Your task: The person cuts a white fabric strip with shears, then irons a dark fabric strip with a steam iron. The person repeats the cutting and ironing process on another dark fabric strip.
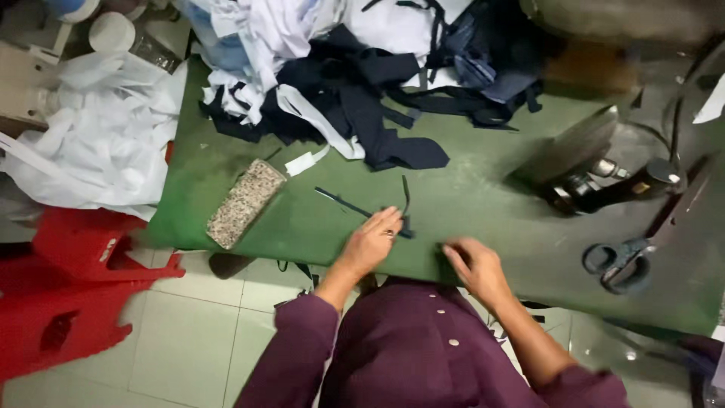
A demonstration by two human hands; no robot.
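Note:
My left hand [374,240] rests on the green-covered table [483,204] near its front edge, fingers pinched on a thin dark fabric strip [349,204] that runs up and to the left from it. A second short dark strip [406,195] stands up just beyond the fingers. My right hand [476,268] lies a little to the right, fingertips down on the table at a small dark spot. The hand is blurred, and I cannot tell whether it grips anything.
A heap of dark and white fabric pieces [340,83] covers the far side. A speckled stone block [245,202] lies at the left, an iron [581,162] and scissors [623,263] at the right. White cloth [98,136] and a red plastic stool [68,287] stand left of the table.

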